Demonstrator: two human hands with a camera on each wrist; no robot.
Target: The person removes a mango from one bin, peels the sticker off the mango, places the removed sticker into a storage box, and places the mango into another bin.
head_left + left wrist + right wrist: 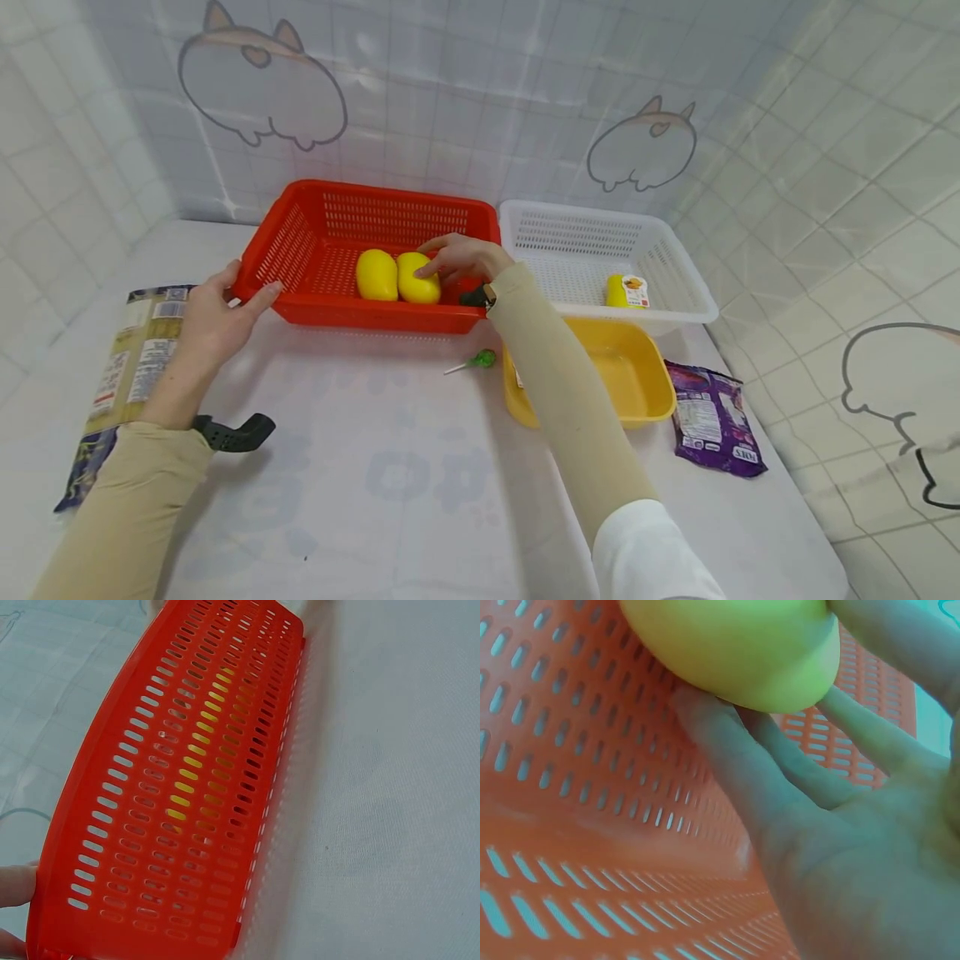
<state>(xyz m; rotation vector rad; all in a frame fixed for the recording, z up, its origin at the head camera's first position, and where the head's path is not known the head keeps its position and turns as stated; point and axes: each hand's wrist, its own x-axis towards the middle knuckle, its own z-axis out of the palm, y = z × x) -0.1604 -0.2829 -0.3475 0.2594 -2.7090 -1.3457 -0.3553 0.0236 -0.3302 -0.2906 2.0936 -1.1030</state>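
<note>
A red perforated basket (345, 314) stands at the back of the table with two smooth yellow fruits, mango-like in shape, side by side in it. At its left front corner my left hand (217, 321) grips the rim; the left wrist view shows only fingertips (16, 886) at that edge. My right hand (468, 254) reaches inside and holds the right fruit (417, 282), its fingers curled round it. From the right wrist, this fruit (739, 645) is seen above the fingers, near the basket wall. Touching it on the left is the other fruit (377, 275).
To the right stands a white basket (555, 262) holding a yellow labelled item (626, 292). A yellow bin (637, 379) sits in front, partly behind my right forearm. A green lollipop (483, 358), a purple packet (716, 417) and a long printed package (142, 358) lie on the table.
</note>
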